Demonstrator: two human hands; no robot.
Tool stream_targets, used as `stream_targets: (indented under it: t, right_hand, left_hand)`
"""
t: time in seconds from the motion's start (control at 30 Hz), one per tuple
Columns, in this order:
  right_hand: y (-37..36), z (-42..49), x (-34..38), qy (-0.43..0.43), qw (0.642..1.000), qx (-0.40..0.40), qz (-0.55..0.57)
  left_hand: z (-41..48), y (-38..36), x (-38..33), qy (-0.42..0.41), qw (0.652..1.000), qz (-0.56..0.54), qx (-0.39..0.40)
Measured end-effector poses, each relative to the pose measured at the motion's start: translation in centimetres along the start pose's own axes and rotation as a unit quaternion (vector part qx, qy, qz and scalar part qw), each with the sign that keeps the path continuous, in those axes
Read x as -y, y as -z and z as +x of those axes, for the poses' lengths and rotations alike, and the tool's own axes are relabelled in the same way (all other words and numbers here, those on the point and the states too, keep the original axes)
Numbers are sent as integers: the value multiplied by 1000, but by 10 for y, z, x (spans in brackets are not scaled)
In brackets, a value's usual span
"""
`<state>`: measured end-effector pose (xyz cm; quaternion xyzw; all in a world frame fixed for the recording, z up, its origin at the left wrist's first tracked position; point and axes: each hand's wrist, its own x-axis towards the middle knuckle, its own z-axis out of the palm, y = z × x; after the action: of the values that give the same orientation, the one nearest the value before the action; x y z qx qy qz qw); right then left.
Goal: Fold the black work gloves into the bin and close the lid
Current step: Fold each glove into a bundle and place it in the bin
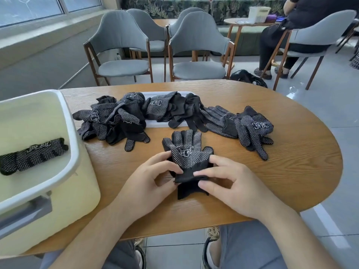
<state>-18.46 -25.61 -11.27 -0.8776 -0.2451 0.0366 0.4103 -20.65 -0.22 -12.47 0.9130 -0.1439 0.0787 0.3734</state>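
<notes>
Black white-dotted glove (pixel 186 154), lying flat, left hand (pixel 147 183) and right hand (pixel 229 183) both pinching its cuff

Bright daylight from windows (pixel 38 8); wide-angle edges bend, sharp.

wooden table (pixel 291 181) | cream bin (pixel 77 200) left | white lid (pixel 158 124) centre | black gloves (pixel 114 121) scattered

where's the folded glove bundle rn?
Head view, far left: the folded glove bundle lies inside the cream bin, left of the flat glove that the left hand and right hand pinch.
</notes>
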Motion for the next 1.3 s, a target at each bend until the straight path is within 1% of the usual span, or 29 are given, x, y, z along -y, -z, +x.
stream_targets:
  t: [0.07, 0.17, 0.23, 0.37, 0.43, 0.6, 0.73, 0.87, 0.93, 1.0, 1.1, 1.13, 1.2, 1.23, 1.3]
  right_hand:
    - [-2, -5, -2, -3, 999, 14, -29]
    - [-5, -10, -5, 27, 997, 36, -62]
    - [-6, -11, -5, 44, 996, 40, -61]
    - [-8, -13, -11, 45, 998, 27, -38]
    - [-8, -13, -15, 44, 998, 12, -33]
    - [-8, -16, -16, 48, 998, -16, -42]
    - [-11, -20, -11, 54, 992, -21, -112]
    - [-15, -17, -8, 87, 982, -86, -143]
    - [-17, -12, -8, 96, 979, -111, -139]
    - [-18, -5, -7, 96, 982, -129, -94]
    - [-12, 4, 2, 88, 983, -153, -40]
    - [-8, 5, 8, 76, 984, -160, -25]
    - [1, 10, 24, 46, 982, -177, 38]
    - [6, 13, 32, 36, 980, -179, 77]
    - [16, 20, 44, 38, 975, -175, 130]
  left_hand:
    - [-4, 0, -1, -9, 1000, 12, 6]
    - [-9, 0, -7, -51, 997, 61, -7]
    - [-13, 1, -12, -80, 993, 90, -9]
    - [-18, -1, -14, -129, 983, 127, 34]
    - [-16, -2, -13, -135, 982, 131, 33]
    - [-14, -7, -9, -158, 977, 145, -4]
    - [-13, -12, -7, -162, 975, 145, -39]
    - [-12, -10, -8, -139, 981, 129, -39]
    - [-11, -8, -10, -123, 986, 107, -36]
    - [-9, -5, -12, -97, 992, 77, -35]
    - [-3, -4, -21, -61, 996, 18, -68]
    - [1, -2, -26, -38, 995, -21, -87]
    - [10, 2, -36, 1, 983, -141, -114]
    - [14, 6, -42, 4, 973, -199, -120]
    - [23, 15, -56, 1, 953, -275, -127]
